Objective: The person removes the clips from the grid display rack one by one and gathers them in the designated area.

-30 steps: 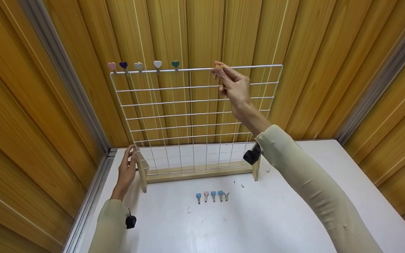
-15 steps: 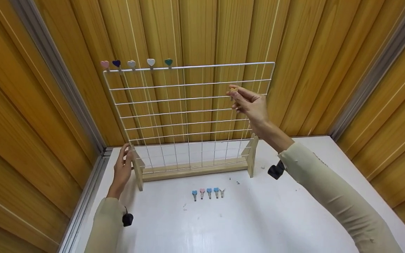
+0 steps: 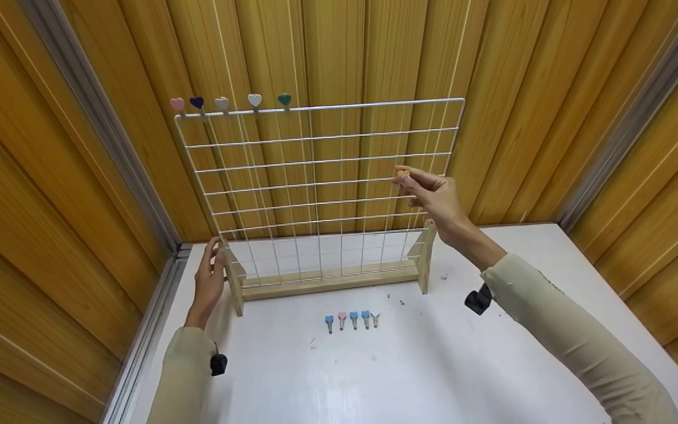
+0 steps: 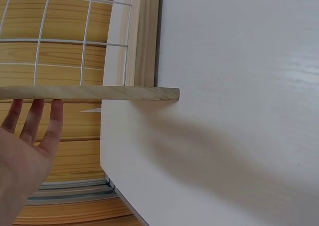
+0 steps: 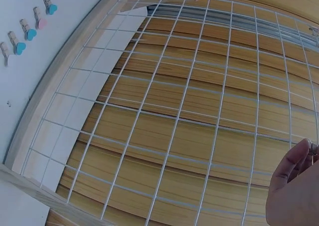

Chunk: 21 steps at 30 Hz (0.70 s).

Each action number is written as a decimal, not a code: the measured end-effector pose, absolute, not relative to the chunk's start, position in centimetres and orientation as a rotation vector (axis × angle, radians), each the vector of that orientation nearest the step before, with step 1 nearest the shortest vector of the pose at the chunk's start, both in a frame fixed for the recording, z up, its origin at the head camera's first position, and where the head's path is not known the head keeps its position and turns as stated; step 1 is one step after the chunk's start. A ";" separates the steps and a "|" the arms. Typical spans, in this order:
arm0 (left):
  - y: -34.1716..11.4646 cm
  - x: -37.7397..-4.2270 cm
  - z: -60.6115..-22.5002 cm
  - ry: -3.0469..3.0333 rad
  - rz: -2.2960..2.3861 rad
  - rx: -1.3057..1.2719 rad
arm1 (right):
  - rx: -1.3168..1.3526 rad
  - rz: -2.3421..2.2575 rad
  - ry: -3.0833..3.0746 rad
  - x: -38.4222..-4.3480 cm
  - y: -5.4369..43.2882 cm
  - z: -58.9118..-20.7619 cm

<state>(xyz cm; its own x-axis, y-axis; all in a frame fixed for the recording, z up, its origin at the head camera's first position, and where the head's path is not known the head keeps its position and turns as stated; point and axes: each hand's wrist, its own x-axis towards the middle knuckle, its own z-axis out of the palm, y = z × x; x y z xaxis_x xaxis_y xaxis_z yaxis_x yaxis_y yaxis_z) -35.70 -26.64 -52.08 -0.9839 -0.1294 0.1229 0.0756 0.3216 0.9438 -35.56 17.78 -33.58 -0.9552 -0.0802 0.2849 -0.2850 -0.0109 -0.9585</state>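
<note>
My right hand [image 3: 442, 200] pinches a small clothespin with an orange-yellow heart [image 3: 404, 175] between thumb and fingertips, in front of the right part of the white wire grid [image 3: 314, 184]. In the right wrist view, the right hand [image 5: 294, 186] shows at the lower right edge, its clothespin mostly hidden. My left hand [image 3: 209, 280] is beside the wooden left leg [image 3: 233, 282] of the grid's stand. In the left wrist view, its fairly straight fingertips [image 4: 56, 106] rest against that leg. Several heart clothespins, including a green one [image 3: 284, 100], stand along the left half of the top wire.
Several more heart clothespins, including a pink one [image 3: 342, 320], lie in a row on the white table [image 3: 292, 377] before the stand. Small dark bits [image 3: 402, 302] are scattered near its right leg [image 3: 426, 259]. Wood-panelled walls [image 3: 551, 118] enclose the table behind and at both sides.
My right hand, holding the orange-yellow heart clothespin, has come down from the top wire and to the right. My left hand stays at the left leg. The head view has shifted slightly.
</note>
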 end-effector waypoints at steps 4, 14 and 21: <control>-26.3 -36.0 -52.0 -2.402 -1.743 0.047 | 0.357 2.111 -2.115 -36.0 18.4 -34.2; -26.7 -35.8 -52.2 -2.405 -1.731 0.081 | 0.309 2.169 -2.156 -36.4 18.5 -36.3; -26.3 -35.9 -52.1 -2.376 -1.749 0.050 | 0.315 2.142 -2.206 -36.4 18.9 -37.7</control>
<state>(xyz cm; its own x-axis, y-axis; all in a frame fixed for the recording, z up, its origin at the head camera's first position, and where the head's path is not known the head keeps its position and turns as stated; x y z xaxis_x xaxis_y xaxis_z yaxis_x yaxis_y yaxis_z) -35.86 -26.34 -52.12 -0.9813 -0.1395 0.1327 0.0853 0.3030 0.9492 -36.39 18.88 -37.74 -0.9780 -0.1102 0.1772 -0.1803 0.0193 -0.9834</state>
